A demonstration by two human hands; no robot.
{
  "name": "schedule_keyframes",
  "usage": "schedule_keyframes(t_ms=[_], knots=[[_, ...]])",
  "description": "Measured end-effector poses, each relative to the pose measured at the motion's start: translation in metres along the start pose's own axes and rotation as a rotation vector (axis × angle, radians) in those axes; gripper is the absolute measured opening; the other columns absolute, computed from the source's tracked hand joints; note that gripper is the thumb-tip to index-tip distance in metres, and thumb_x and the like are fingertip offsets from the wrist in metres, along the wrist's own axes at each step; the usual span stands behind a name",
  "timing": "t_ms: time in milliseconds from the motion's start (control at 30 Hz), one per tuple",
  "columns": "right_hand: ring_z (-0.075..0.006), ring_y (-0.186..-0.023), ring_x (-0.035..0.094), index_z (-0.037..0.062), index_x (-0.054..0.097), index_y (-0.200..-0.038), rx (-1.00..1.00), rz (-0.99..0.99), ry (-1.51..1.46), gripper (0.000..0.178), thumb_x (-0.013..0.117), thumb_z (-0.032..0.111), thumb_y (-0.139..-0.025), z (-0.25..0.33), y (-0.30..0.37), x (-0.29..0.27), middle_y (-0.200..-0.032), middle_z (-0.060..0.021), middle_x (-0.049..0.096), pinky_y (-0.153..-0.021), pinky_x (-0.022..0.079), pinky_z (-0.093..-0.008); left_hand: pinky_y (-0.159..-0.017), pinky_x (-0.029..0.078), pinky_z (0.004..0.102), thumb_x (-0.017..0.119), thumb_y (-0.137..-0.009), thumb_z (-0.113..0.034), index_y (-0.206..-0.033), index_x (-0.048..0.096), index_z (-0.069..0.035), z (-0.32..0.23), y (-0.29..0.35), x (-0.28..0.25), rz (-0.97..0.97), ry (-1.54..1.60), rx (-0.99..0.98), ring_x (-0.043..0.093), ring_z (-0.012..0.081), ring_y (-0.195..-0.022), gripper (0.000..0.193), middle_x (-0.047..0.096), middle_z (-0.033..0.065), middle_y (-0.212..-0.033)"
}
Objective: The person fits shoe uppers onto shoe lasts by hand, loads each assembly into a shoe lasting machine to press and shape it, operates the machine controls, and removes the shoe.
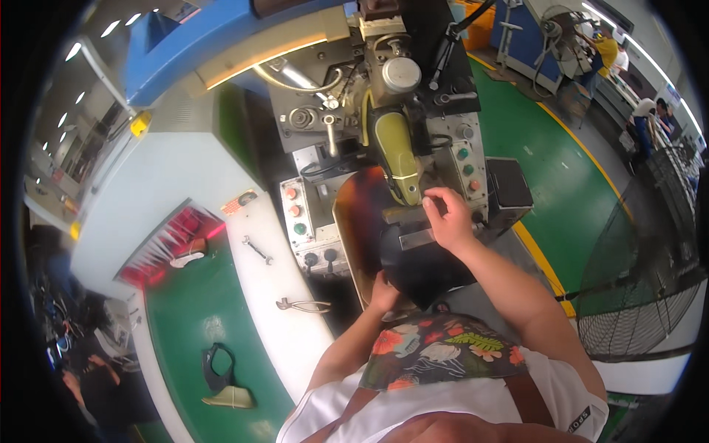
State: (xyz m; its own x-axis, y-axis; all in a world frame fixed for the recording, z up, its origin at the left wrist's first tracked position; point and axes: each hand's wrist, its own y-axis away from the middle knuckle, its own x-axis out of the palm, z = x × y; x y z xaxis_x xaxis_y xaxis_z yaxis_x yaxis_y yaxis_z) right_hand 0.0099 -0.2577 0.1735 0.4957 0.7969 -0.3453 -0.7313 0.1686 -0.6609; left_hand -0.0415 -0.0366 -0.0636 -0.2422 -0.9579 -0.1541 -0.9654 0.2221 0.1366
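An olive-yellow shoe last [395, 148] is mounted in the middle of a machine, its narrower end toward me and a pale band across it. My right hand [449, 220] is just beside that near end, thumb and bent fingers apart, with nothing visible between them. Under this hand lies a flat metal plate [418, 239] on a dark, rounded part [413, 266] of the machine. Lower down, my left hand [384, 292] is at the left edge of the dark part. Its fingers are mostly hidden, so I cannot tell whether it grips anything.
Button panels [297, 214] flank the machine. On the white ledge to the left lie a wrench [258, 250] and pincers [303, 305]. A green conveyor [192, 325] carries a last with a dark upper [229, 387]. At right stands a caged fan [635, 258]; people work farther back.
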Motion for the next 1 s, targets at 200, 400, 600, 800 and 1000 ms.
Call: schedule_keyframes(t_ms=[200,400,600,800,1000], knots=[[-0.0324,-0.093,0.068,0.0051,0.07,-0.104,-0.032,0.004,-0.054,0.015,0.075,0.015,-0.094,0.0,0.0,-0.003,-0.099,-0.0113,0.073,-0.084,0.053,-0.0409,-0.103,0.049,0.0368,0.069,-0.084,-0.016,-0.142,0.052,0.005,-0.064,0.148,-0.072,0.025,0.288,-0.254,0.063,0.024,-0.117,0.064,0.066,0.0149,-0.127],[-0.0327,-0.093,0.068,0.0069,0.071,-0.101,-0.117,0.024,-0.007,0.014,0.076,0.013,-0.09,0.003,-0.006,-0.005,-0.097,-0.0093,0.074,-0.088,0.05,-0.0443,-0.099,0.05,0.0405,0.059,-0.091,-0.031,-0.145,0.052,0.003,-0.073,0.291,-0.089,-0.406,0.674,-0.375,0.065,0.0301,-0.115,0.064,0.067,0.0158,-0.13],[-0.0351,-0.093,0.069,0.006,0.071,-0.101,-0.081,0.097,-0.017,0.014,0.076,0.013,-0.09,-0.006,-0.005,-0.003,-0.098,-0.0125,0.073,-0.086,0.052,-0.0435,-0.074,0.053,0.0505,0.051,-0.087,-0.06,-0.143,0.054,0.0,-0.07,0.401,-0.069,-0.835,1.045,-0.209,0.069,0.0382,-0.093,0.082,0.07,0.0224,-0.115],[-0.0272,-0.104,0.067,0.0019,0.067,-0.117,0.12,0.223,-0.137,0.024,0.072,0.018,-0.1,-0.03,0.003,0.004,-0.11,-0.0116,0.071,-0.095,0.051,-0.038,-0.076,0.056,0.0428,0.05,-0.099,-0.045,-0.136,0.054,-0.005,-0.022,0.493,-0.091,-1.646,1.261,0.074,0.067,0.0304,-0.099,0.054,0.066,0.0142,-0.12],[-0.0289,-0.128,0.058,0.0013,0.06,-0.134,0.031,0.183,-0.066,0.035,0.069,0.015,-0.103,-0.007,0.004,-0.002,-0.134,-0.0136,0.063,-0.112,0.042,-0.0406,-0.085,0.056,0.0387,0.065,-0.101,-0.029,-0.146,0.049,-0.002,0.046,0.523,-0.106,-2.135,0.534,-0.598,0.064,0.0227,-0.106,0.055,0.061,0.0129,-0.132]])
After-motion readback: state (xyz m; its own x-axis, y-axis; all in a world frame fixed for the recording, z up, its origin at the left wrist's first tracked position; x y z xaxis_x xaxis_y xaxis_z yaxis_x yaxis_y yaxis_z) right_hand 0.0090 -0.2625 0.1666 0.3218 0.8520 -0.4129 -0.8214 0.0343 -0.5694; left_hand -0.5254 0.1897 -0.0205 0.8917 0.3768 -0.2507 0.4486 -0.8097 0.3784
